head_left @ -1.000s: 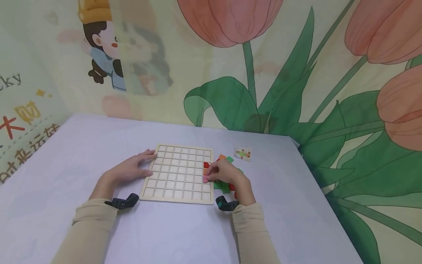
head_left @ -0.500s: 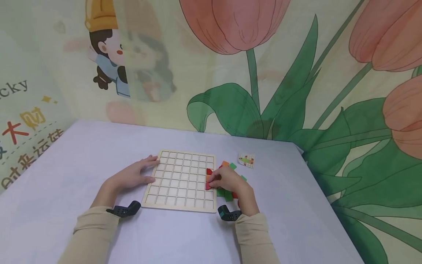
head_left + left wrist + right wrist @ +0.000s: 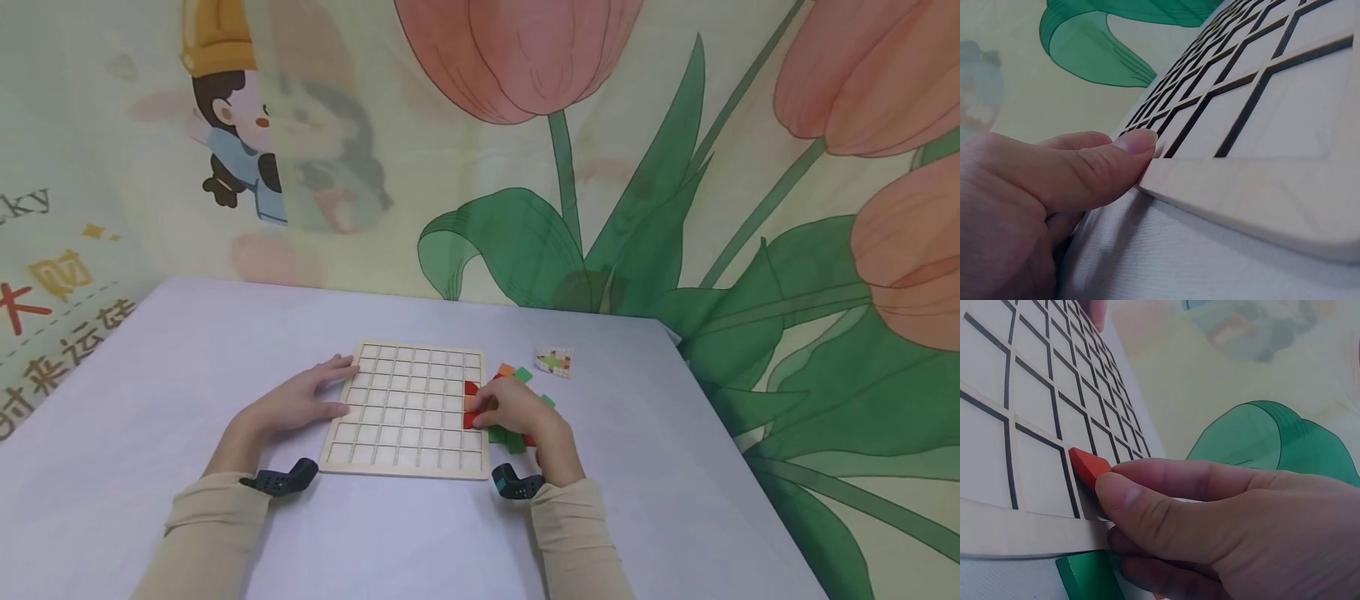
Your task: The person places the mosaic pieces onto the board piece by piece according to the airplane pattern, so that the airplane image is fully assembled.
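R hand [image 3: 519, 406]: thumb + forefinger closed in a pinch on a small red tile w/ a slanted side [image 3: 1089, 466]; remaining fingers curled below. Tile is at the R-most col. of a square pale-wood grid board [image 3: 405, 414], tilted over a cell in the R wrist view; can't tell if it touches the cell floor.

L hand [image 3: 294, 397]: fingers extended + spread, thumb tip resting on the board's L rim; no tile in its grasp.

Same R col., up from the held tile: an orange tile [image 3: 469, 402], partly hidden by R fingers, then a second red tile w/ cut corner [image 3: 471, 387].

Just beside board's R edge, approx. under R hand: loose pcs, incl. a green square tile [image 3: 524, 374] and a loose orange tile [image 3: 507, 369]. Beyond these, a small printed card [image 3: 554, 361] w/ grid pattern, detail too small to read. All on a white-covered table [image 3: 375, 533].
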